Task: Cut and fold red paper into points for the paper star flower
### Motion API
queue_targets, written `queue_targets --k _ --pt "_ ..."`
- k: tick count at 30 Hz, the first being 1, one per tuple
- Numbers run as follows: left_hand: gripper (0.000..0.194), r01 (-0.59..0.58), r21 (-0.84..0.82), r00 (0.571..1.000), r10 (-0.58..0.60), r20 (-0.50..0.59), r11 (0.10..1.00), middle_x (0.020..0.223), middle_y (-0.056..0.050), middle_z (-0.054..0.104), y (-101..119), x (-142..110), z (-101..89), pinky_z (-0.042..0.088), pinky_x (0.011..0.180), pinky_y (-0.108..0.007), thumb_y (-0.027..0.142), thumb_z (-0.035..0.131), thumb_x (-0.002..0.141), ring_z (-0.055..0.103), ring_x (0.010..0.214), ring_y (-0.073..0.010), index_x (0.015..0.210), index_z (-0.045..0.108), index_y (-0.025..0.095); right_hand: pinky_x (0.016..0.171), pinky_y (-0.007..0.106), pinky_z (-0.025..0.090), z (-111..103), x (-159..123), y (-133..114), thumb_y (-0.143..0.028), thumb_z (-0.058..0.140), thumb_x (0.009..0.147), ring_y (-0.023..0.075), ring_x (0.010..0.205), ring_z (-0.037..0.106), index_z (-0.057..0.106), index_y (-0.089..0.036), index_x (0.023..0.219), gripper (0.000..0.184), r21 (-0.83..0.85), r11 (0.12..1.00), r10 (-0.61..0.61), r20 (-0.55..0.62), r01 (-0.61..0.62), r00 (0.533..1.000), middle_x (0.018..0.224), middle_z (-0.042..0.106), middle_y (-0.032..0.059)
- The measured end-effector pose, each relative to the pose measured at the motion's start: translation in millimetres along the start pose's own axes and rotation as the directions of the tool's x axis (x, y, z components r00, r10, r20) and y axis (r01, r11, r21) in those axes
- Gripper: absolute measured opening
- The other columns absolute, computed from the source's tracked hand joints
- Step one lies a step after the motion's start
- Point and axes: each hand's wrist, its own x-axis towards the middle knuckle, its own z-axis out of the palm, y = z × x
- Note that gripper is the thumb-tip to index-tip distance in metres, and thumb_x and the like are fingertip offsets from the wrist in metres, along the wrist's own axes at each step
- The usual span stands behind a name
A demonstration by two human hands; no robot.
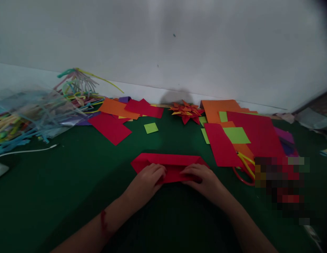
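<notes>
A red sheet of paper (pixel 168 160) lies in front of me on the green tabletop, folded into a long strip with slanted corners at both ends. Around the near edge of its left half curl the fingers of my left hand (pixel 150 175), closed on the paper. My right hand (pixel 201 177) grips the right half the same way, thumb below and fingers above. Between the two hands the paper's middle shows, with a raised fold along it. My fingertips are partly hidden in the fold.
Behind the paper sits a red and orange folded-paper flower (pixel 186 111). Orange sheets (pixel 218 109), red sheets (pixel 258 133) and yellow-handled scissors (pixel 246 165) lie right. At left are a red sheet (pixel 110 128), pipe cleaners in a plastic bag (pixel 34 109) and a white cable (pixel 28 151).
</notes>
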Motion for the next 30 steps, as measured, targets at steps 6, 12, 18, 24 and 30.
queue_targets --k 6,12,18,24,30 --pt "0.024 -0.118 0.144 0.991 0.107 0.083 0.983 0.105 -0.007 0.057 4.1 -4.4 0.0 0.044 0.083 -0.036 0.007 0.045 0.080 0.052 0.097 -0.0199 0.102 0.048 0.017 0.082 0.033 0.043 4.4 -1.5 -3.9 -0.018 0.057 0.077 0.0181 0.096 0.052 0.064 -0.029 0.099 0.025 -0.037 0.997 -0.067 0.023 0.068 0.997 0.101 0.056 0.0043" --pt "0.028 -0.170 0.206 0.985 0.161 0.061 0.964 0.103 -0.007 0.057 3.9 -5.0 3.0 0.045 0.083 -0.037 0.010 0.040 0.085 0.054 0.096 -0.0195 0.110 0.048 0.018 0.081 0.031 0.044 3.7 0.3 2.2 -0.021 0.059 0.077 0.0162 0.093 0.053 0.068 -0.030 0.089 0.017 0.054 0.998 -0.047 0.044 0.044 0.998 0.099 0.055 0.0027" --pt "0.026 -0.223 0.240 0.974 0.207 0.092 0.945 0.102 -0.006 0.057 1.6 -3.0 1.4 0.043 0.084 -0.036 0.009 0.041 0.085 0.053 0.094 -0.0188 0.106 0.053 0.016 0.080 0.030 0.044 2.9 0.2 1.8 -0.016 0.058 0.076 0.0161 0.092 0.054 0.065 -0.026 0.092 0.020 0.045 0.998 -0.052 0.018 0.051 0.998 0.098 0.056 0.0034" --pt "0.034 -0.208 0.290 0.977 0.211 0.022 0.934 0.113 -0.007 0.055 -2.1 -3.3 2.8 0.039 0.092 -0.038 0.004 0.041 0.082 0.049 0.103 -0.0198 0.113 0.049 0.015 0.076 0.030 0.045 4.8 -0.4 -0.9 -0.011 0.055 0.076 0.0158 0.087 0.056 0.064 -0.023 0.083 0.017 -0.033 0.997 -0.070 -0.044 0.069 0.997 0.091 0.060 0.0025" --pt "0.037 -0.143 0.371 0.990 0.129 0.062 0.918 0.113 -0.008 0.055 6.1 -8.4 2.3 0.046 0.081 -0.038 0.002 0.042 0.078 0.053 0.097 -0.0222 0.112 0.050 0.015 0.075 0.029 0.046 4.2 1.1 -0.6 -0.010 0.057 0.074 0.0156 0.087 0.057 0.065 -0.023 0.082 0.017 -0.014 1.000 -0.024 -0.017 0.024 1.000 0.091 0.060 0.0022"
